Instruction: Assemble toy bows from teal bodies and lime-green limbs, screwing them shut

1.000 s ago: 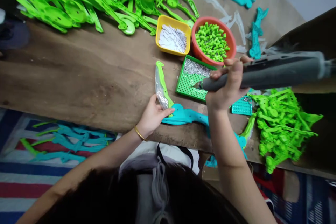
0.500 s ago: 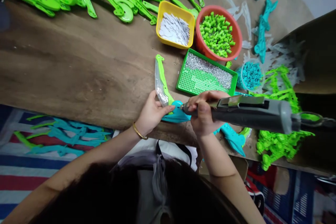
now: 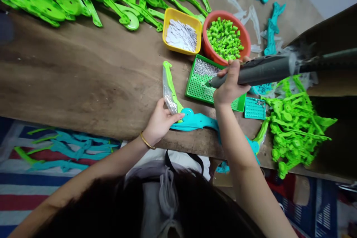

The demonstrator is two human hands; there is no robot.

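Note:
My left hand [image 3: 159, 122] pinches the left end of a turquoise plastic toy part [image 3: 198, 121] between thumb and fingers, where a lime-green and clear arm [image 3: 169, 85] joins it. The part lies along the table's near edge. My right hand [image 3: 229, 87] is wrapped round a dark grey electric screwdriver [image 3: 264, 70], held almost level, its bit pointing left. That tip is over the perforated floor of a green tray [image 3: 192, 91], beside a heap of small silver screws [image 3: 205, 67]. My right forearm covers some of the turquoise part, whose other end has a second green arm [image 3: 262, 132].
Behind the tray stand a yellow bin [image 3: 182, 49] of white strips and a red bowl [image 3: 245, 39] of green pieces. A small turquoise tray [image 3: 254, 108] sits at its right. Green parts are piled at far left [image 3: 44, 2] and right [image 3: 295, 126]; finished-looking toys [image 3: 80, 145] lie lower left.
My right hand has lifted the screwdriver off the turquoise part and moved it up and right, over the screw tray. My left hand keeps its hold on the part.

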